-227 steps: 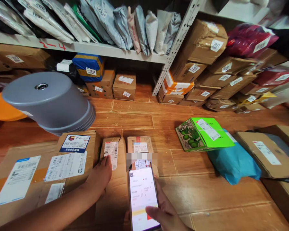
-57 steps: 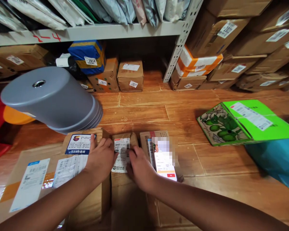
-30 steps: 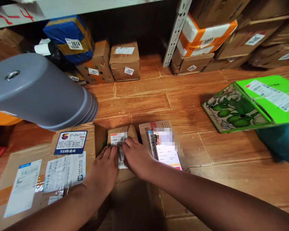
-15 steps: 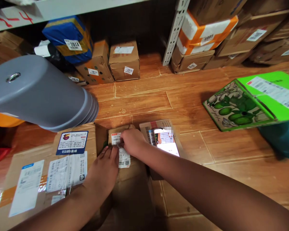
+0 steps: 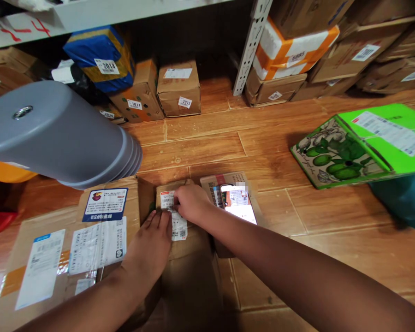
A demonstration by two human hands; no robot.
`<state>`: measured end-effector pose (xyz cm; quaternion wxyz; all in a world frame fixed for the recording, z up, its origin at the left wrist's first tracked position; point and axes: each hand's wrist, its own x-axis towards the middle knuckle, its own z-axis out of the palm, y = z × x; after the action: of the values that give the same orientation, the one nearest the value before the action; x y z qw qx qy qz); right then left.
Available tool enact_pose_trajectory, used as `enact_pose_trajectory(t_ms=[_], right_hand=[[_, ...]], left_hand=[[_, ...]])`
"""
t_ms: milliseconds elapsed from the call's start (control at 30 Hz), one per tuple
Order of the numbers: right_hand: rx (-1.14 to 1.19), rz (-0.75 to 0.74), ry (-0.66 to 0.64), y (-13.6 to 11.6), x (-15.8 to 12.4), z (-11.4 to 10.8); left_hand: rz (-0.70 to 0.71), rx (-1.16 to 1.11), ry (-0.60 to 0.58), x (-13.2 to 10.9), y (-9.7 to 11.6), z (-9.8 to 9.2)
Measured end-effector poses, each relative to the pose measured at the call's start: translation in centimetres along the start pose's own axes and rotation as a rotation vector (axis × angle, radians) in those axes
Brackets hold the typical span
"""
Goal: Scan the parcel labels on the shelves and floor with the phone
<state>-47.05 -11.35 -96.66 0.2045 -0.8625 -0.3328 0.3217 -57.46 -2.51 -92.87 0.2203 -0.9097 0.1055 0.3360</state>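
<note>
A narrow cardboard box [image 5: 190, 258] lies below me with a white shipping label [image 5: 179, 228] on its top. My left hand [image 5: 154, 240] rests on it, fingers laid out flat across the label's left side. From the right, my right hand [image 5: 192, 201] reaches in, its fingers curled and closed at the label's upper part. Whatever its fingertips hold, if anything, is hidden. Just right of that hand a phone [image 5: 238, 205] with a lit screen lies on a smaller carton [image 5: 224, 178]. A larger labelled carton [image 5: 105, 249] stands at the left.
A grey plastic stool [image 5: 65, 133] lies on its side at left. Numbered parcels [image 5: 179, 90] line the floor beneath the shelf [image 5: 124, 18], beside a perforated metal post [image 5: 251, 50]. At right stands a bright green box [image 5: 366, 147] with a fruit print, a teal item [image 5: 401, 200] by it.
Both hands stay at the label with almost no movement. The view has shifted very slightly; the boxes and phone stay in place.
</note>
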Motion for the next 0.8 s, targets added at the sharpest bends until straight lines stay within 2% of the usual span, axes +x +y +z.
enact_pose_trajectory(t_ms=[267,433,533,667,800], right_hand=[[-0.014,-0.044,-0.003,0.2,0.0,-0.1],[-0.012,-0.05,-0.028,0.1,0.0,-0.2],[0.016,-0.046,0.006,0.1,-0.2,0.3],[0.138,-0.122,0.169,0.8,-2.7,1.2],[0.291,-0.208,0.521,3.5,-8.2,1.6]], left_hand=[[0.034,0.081,0.083,-0.4,0.4,0.5],[0.071,0.123,0.09,-0.6,0.5,-0.1],[0.065,0.092,0.094,-0.5,0.4,-0.3],[0.063,-0.002,0.055,-0.5,0.0,-0.4],[0.047,-0.021,0.067,-0.8,-0.2,-0.7]])
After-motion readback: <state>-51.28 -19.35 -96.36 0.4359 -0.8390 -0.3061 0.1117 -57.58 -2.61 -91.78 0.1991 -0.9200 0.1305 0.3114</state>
